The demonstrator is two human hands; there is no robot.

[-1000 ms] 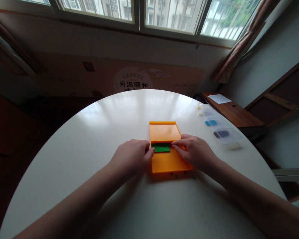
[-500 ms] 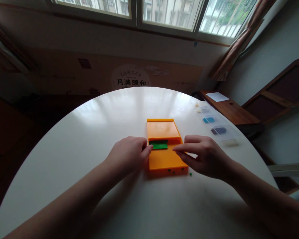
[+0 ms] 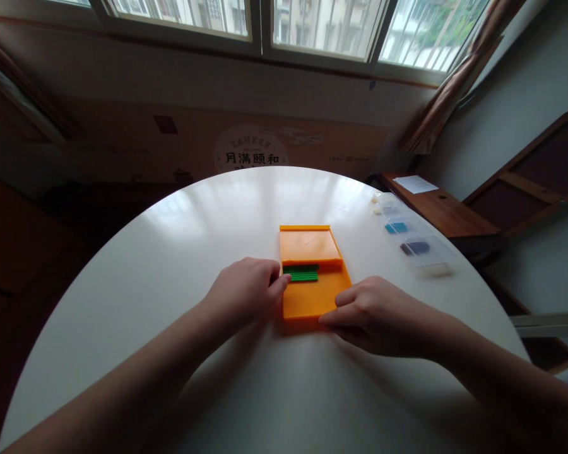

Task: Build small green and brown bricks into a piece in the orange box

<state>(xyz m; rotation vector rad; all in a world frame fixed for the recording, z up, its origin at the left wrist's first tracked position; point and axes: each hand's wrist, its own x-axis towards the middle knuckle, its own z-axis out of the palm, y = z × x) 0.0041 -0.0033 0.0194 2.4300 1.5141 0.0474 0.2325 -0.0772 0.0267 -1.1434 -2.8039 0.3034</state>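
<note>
An orange tray (image 3: pixel 307 302) lies on the table, its far part a raised flat panel (image 3: pixel 308 244). Inside the recess, against its left side, sits a block of small green pieces (image 3: pixel 303 273) packed in rows. My left hand (image 3: pixel 250 287) is closed at the tray's left wall, thumb over the rim beside the green rows. Bent over the front right corner, my right hand (image 3: pixel 376 315) has its fingertips pressed together low at the front edge. Whatever those fingertips hold, if anything, is hidden.
On the right of the round white table (image 3: pixel 161 265) lie clear plastic bags (image 3: pixel 435 252) with dark pieces (image 3: pixel 415 248), blue pieces (image 3: pixel 396 227) and pale yellow pieces (image 3: pixel 375 200). Beyond the table's edge stands a wooden desk (image 3: pixel 459 211) with a paper (image 3: pixel 415 184).
My right hand has moved from above the recess down and toward me, to the front edge. It now covers the loose green pieces seen there before. My left hand stays put.
</note>
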